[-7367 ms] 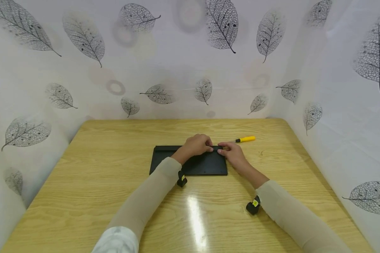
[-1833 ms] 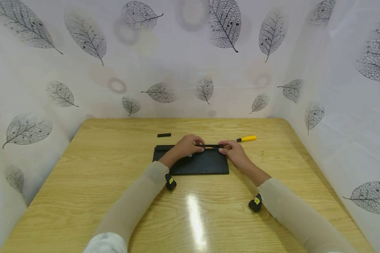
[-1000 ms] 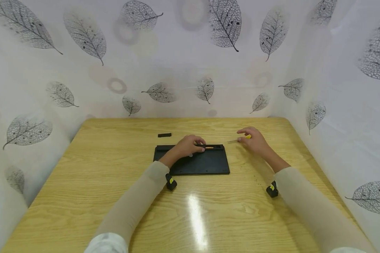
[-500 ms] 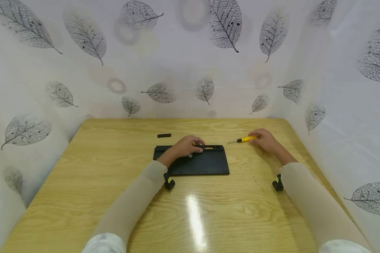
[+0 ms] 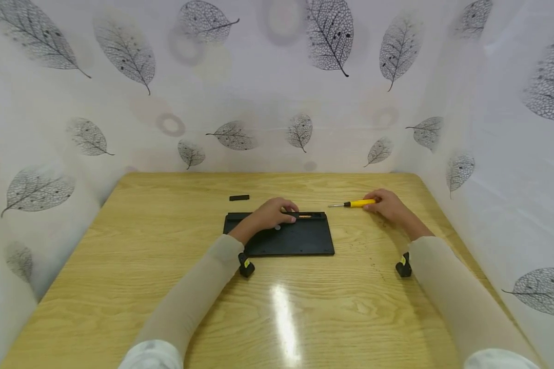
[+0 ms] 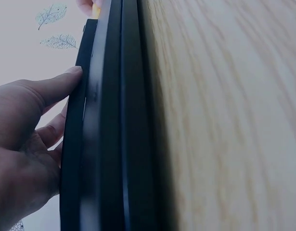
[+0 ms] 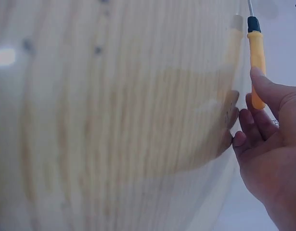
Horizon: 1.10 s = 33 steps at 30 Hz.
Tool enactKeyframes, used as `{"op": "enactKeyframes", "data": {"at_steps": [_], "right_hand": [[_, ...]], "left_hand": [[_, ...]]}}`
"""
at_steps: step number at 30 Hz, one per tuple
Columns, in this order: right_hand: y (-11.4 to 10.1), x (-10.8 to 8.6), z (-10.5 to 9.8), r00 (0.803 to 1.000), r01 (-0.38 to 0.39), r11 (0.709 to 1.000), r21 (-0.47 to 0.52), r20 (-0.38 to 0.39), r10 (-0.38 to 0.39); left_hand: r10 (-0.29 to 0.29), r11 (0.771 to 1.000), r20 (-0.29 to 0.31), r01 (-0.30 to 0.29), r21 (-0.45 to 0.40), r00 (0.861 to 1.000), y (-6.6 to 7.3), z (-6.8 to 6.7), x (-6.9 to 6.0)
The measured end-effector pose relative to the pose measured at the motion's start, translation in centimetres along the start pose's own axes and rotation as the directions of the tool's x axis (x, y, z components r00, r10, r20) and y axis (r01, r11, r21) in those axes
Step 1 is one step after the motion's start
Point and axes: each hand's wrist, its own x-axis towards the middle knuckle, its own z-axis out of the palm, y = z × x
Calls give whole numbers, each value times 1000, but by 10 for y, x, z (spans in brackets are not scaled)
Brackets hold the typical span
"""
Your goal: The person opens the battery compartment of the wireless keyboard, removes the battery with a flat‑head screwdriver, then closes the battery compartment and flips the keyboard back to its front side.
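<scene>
A flat black keyboard (image 5: 304, 238), apparently underside up, lies on the table. In the raised ridge along its far edge an open slot shows an orange-and-black battery (image 5: 305, 216). My left hand (image 5: 270, 212) holds that ridge left of the slot, thumb on the near side and fingers beyond; the left wrist view shows the thumb on the keyboard's edge (image 6: 73, 144). To the right, my right hand (image 5: 388, 205) pinches the yellow handle of a screwdriver (image 5: 357, 203) near its end, the metal shaft pointing left toward the keyboard. The right wrist view shows the thumb against the handle (image 7: 257, 53).
A small black strip, like a battery cover (image 5: 239, 197), lies behind the keyboard's left part. The wooden table (image 5: 351, 307) ends at a leaf-patterned curtain (image 5: 258, 92) behind and on both sides. Black wrist cameras (image 5: 246, 266) hang below both sleeves.
The black strip came to lie behind the keyboard and the slot stands uncovered. My right hand left the keyboard, took the screwdriver and shifted back along its handle. My left hand stayed on the ridge.
</scene>
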Motion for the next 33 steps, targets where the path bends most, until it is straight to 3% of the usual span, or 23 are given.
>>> {"op": "enactKeyframes", "data": {"at_steps": [3, 6, 11, 13, 17, 22, 33], "right_hand": [[-1, -2, 0, 1000, -19, 997, 69, 7, 18], [-3, -6, 0, 999, -45, 975, 217, 29, 40], [-10, -10, 4, 995, -100, 861, 498, 59, 81], [-13, -10, 6, 995, -104, 825, 556, 55, 89], [-19, -10, 11, 992, -122, 786, 606, 52, 114], [-23, -11, 13, 991, -125, 767, 630, 39, 130], [-41, -19, 15, 992, -22, 781, 624, -85, 96]], "left_hand": [[-4, 1000, -3, 4, -3, 1000, -1, 0, -1], [0, 1000, -4, 0, 2, 1000, 0, 0, -1], [3, 1000, -6, -3, 7, 1000, 1, 0, -2], [2, 1000, -9, -2, 3, 1000, 1, 0, -3], [2, 1000, -14, -2, -1, 1000, 0, 1, -2], [0, 1000, -17, 0, -4, 1000, -1, 2, -1], [-17, 1000, -26, 17, -9, 1000, 0, 3, -1]]}}
